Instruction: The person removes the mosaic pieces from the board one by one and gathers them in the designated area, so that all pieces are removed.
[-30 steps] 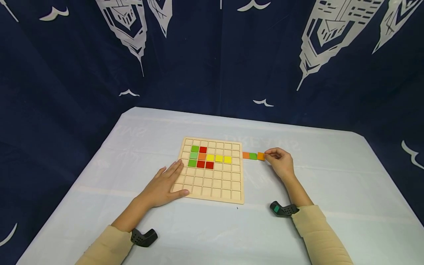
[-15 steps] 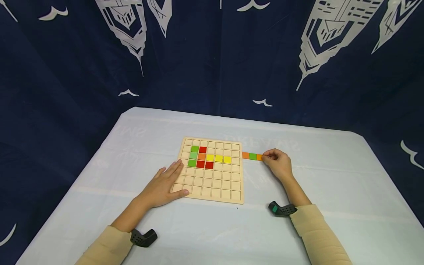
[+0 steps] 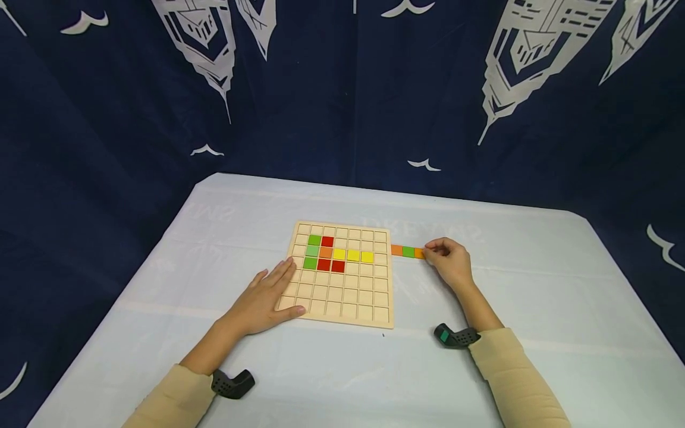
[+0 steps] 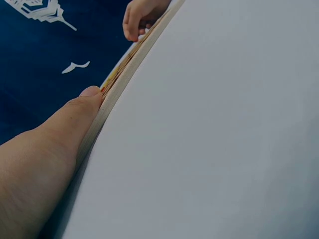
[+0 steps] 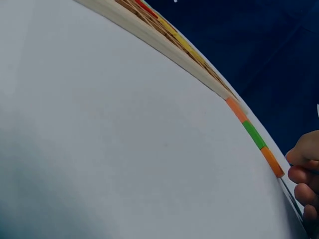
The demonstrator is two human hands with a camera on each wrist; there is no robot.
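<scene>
A square wooden grid board lies on the table, with several green, red, orange and yellow tiles in its upper cells. Spread along its left edge, my left hand rests with straight fingers on the rim and the thumb on the near left corner. A row of three tiles runs out from the board's right side: an orange tile, a green tile and an outer orange tile. My right hand has its thumb and fingertips pinched at the outer orange tile's right end, partly covering it.
White cloth covers the table. Behind the far edge hangs a dark blue curtain with white prints. Black wrist devices sit at the left cuff and the right cuff. A tiny dark speck lies below the board.
My right hand has shifted slightly left, bringing the outer orange tile against the green one. Between the last two head frames it barely moves. The left hand and board stay in place.
</scene>
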